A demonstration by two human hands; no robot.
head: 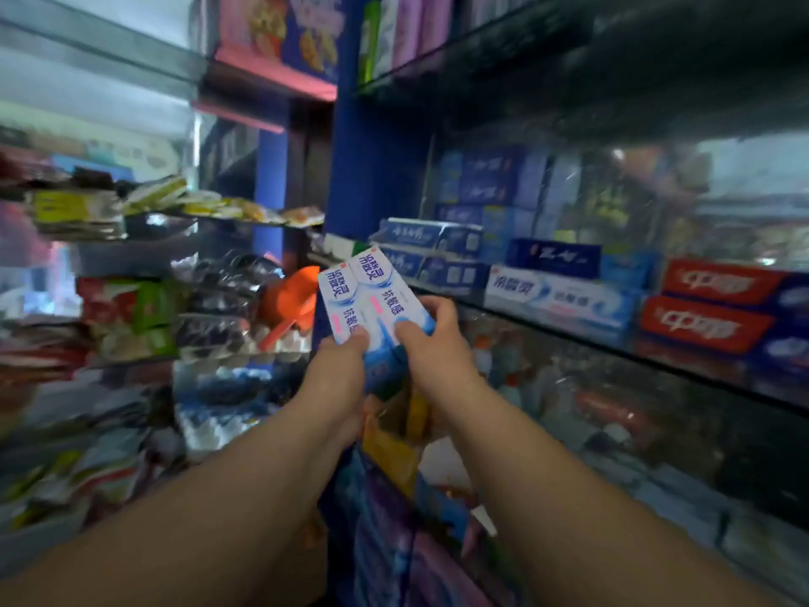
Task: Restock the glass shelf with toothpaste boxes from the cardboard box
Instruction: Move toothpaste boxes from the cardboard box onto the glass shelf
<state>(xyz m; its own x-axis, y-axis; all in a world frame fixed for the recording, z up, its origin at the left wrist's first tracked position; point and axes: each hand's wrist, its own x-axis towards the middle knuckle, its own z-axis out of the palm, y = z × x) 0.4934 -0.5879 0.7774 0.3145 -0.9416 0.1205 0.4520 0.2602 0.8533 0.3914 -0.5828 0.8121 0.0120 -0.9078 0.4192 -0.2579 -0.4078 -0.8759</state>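
Note:
I hold two white-and-blue toothpaste boxes side by side in front of me, their far ends pointing up and away. My left hand (343, 365) grips the near end of the left toothpaste box (339, 302). My right hand (431, 339) grips the near end of the right toothpaste box (385, 295). Both boxes hang just left of the glass shelf (569, 339), near its left end. On that shelf lie a matching white-and-blue box (560, 295), blue boxes (433, 238) and red boxes (709, 324). No cardboard box can be made out.
A blue upright post (367, 168) stands behind the held boxes. To the left are shelves with snack packets (131, 313) and an orange plastic scoop (293, 295). A dark upper shelf (569, 59) overhangs the toothpaste. Below the glass shelf are blurred goods behind glass.

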